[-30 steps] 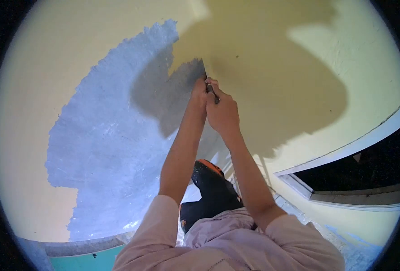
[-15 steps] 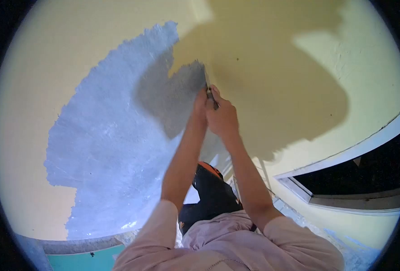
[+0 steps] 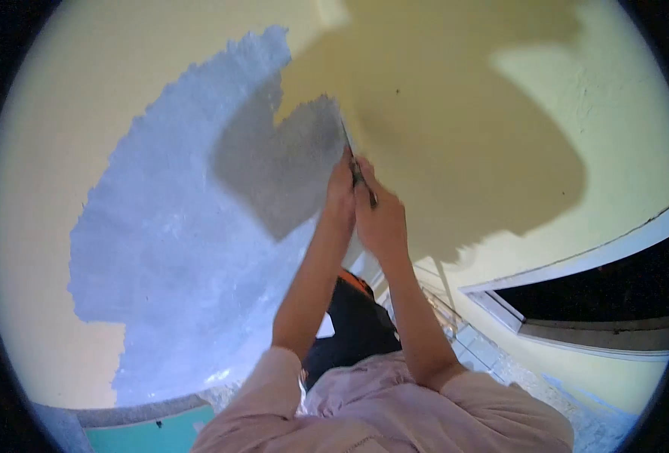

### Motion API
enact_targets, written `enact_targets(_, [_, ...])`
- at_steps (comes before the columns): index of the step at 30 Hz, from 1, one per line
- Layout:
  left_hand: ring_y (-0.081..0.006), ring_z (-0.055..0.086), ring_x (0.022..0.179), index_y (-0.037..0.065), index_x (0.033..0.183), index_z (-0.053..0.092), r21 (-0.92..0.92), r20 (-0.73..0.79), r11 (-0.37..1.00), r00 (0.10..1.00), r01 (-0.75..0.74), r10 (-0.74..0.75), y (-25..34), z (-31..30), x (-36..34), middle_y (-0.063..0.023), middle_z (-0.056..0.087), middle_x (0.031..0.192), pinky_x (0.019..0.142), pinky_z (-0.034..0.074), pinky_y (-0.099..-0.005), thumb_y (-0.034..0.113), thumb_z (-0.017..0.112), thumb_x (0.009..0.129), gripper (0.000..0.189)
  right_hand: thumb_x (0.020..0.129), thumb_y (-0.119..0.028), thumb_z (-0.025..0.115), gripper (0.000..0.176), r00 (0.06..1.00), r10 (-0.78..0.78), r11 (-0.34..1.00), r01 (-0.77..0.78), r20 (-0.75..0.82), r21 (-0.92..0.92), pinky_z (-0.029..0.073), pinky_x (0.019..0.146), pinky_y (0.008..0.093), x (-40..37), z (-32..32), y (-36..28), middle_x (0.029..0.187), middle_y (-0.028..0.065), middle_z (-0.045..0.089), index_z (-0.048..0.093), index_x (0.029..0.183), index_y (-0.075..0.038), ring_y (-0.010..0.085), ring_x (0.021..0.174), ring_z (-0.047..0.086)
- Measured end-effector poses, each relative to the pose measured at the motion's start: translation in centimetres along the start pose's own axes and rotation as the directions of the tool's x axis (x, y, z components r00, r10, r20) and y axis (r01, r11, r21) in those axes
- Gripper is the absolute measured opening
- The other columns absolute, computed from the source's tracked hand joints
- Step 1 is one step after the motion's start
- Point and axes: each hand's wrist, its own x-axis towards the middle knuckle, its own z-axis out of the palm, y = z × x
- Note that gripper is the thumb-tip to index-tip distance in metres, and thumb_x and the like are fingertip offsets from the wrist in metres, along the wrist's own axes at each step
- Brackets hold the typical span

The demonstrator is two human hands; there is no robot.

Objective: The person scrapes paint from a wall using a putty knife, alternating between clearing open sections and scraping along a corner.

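Observation:
A scraper (image 3: 359, 180) with a dark handle and a thin, narrow-looking blade sits between my two hands, its blade edge against the wall near the corner. My right hand (image 3: 381, 225) is wrapped around the handle. Close on the other side, my left hand (image 3: 340, 189) is closed at the base of the blade, its fingers partly hidden. Left of the blade spreads a grey bare patch (image 3: 176, 219) with a ragged edge. Cream-yellow paint (image 3: 440, 128) covers the wall to the right and above.
A dark window opening (image 3: 598, 291) with a pale frame (image 3: 493, 311) lies at the lower right. A turquoise panel (image 3: 149, 430) shows at the lower left. My shadow falls across the corner. Dark clothing with an orange edge (image 3: 355, 283) is below my arms.
Both hands and the scraper have moved down along the wall, a little toward me and to the right. The view has shifted slightly. The grip looks the same.

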Motion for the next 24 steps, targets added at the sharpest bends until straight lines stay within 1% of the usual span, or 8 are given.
enact_targets(5, [-0.0107,0.047,0.057,0.006,0.085,0.048,-0.273,0.099,0.930,0.969,0.246,-0.227,1.5,-2.7,4.1,-0.0018,0.048,0.069,0.053,0.043,-0.0267,0.016,0.041,0.096,0.016,0.087,-0.024,0.047,0.041,0.968,0.242,0.959,-0.228,0.068,-0.170,0.045,0.084,0.0417,1.8,0.7,-0.4,0.104,0.0257,0.060,0.053,0.124,-0.009,0.0404,0.099,0.057])
enact_targets(7, [-0.0103,0.046,0.055,0.006,0.085,0.048,0.382,0.419,0.790,0.852,-0.479,0.314,-0.5,-5.7,4.6,-0.0013,0.046,0.066,0.050,0.042,-0.0240,0.012,0.039,0.095,0.015,0.086,-0.025,0.047,0.042,0.955,0.278,0.951,-0.258,0.105,-0.169,0.046,0.082,0.0425,0.5,0.8,0.5,0.101,0.0259,0.061,0.052,0.125,-0.010,0.0412,0.096,0.058])
enact_targets(8, [-0.0103,0.046,0.055,0.006,0.085,0.048,0.385,0.427,0.782,0.846,-0.490,0.320,-0.8,-4.8,3.4,-0.0013,0.046,0.066,0.050,0.042,-0.0240,0.012,0.039,0.095,0.015,0.086,-0.025,0.047,0.043,0.988,0.138,0.986,-0.130,0.070,-0.103,0.046,0.081,0.0433,-0.8,0.4,1.4,0.097,0.0267,0.061,0.051,0.126,-0.009,0.0424,0.092,0.058])
enact_targets(10, [-0.0097,0.044,0.053,0.007,0.085,0.048,-0.270,0.003,0.960,0.997,0.080,-0.083,-1.2,-2.2,0.8,-0.0010,0.047,0.067,0.048,0.041,-0.0222,0.010,0.038,0.094,0.014,0.086,-0.026,0.048,0.044,1.000,-0.015,0.999,0.015,0.006,-0.034,0.046,0.079,0.0442,0.4,0.9,1.1,0.093,0.0274,0.061,0.050,0.127,-0.009,0.0436,0.089,0.058])
enact_targets(13, [-0.0094,0.043,0.051,0.008,0.086,0.048,-0.400,-0.060,0.863,0.931,0.309,-0.361,1.6,-3.3,5.6,-0.0008,0.047,0.067,0.046,0.040,-0.0210,0.021,0.043,0.097,0.017,0.087,-0.021,0.047,0.041,0.955,0.276,0.925,-0.232,0.112,-0.301,0.046,0.085,0.0410,1.8,1.2,0.8,0.102,0.0238,0.062,0.052,0.125,-0.011,0.0407,0.098,0.058])
enact_targets(17, [-0.0084,0.043,0.051,0.009,0.086,0.048,0.224,0.258,0.966,0.964,-0.132,0.072,-2.5,-7.3,5.1,0.0001,0.047,0.066,0.046,0.040,-0.0216,0.027,0.045,0.097,0.021,0.087,-0.019,0.045,0.040,0.988,0.149,0.976,-0.140,0.045,-0.165,0.046,0.086,0.0409,-1.0,0.8,2.7,0.103,0.0240,0.061,0.053,0.125,-0.012,0.0405,0.099,0.058])
enact_targets(20, [-0.0078,0.043,0.050,0.010,0.084,0.048,-0.444,0.167,0.873,0.975,0.204,-0.144,-2.3,-5.4,2.6,0.0015,0.045,0.063,0.045,0.040,-0.0215,0.026,0.043,0.097,0.021,0.087,-0.020,0.045,0.040,0.992,0.116,0.984,-0.108,0.054,-0.142,0.046,0.085,0.0398,-1.0,0.9,3.3,0.100,0.0254,0.061,0.052,0.125,-0.010,0.0412,0.097,0.058])
enact_targets(24, [-0.0074,0.041,0.048,0.009,0.088,0.050,0.258,0.007,0.966,1.000,-0.005,0.004,-2.3,-6.4,7.5,0.0032,0.043,0.062,0.045,0.037,-0.0217,0.030,0.044,0.097,0.023,0.087,-0.019,0.046,0.039,0.964,0.263,0.946,-0.248,0.046,-0.207,0.047,0.084,0.0379,1.7,1.6,3.1,0.098,0.0221,0.063,0.054,0.123,-0.007,0.0383,0.095,0.060])
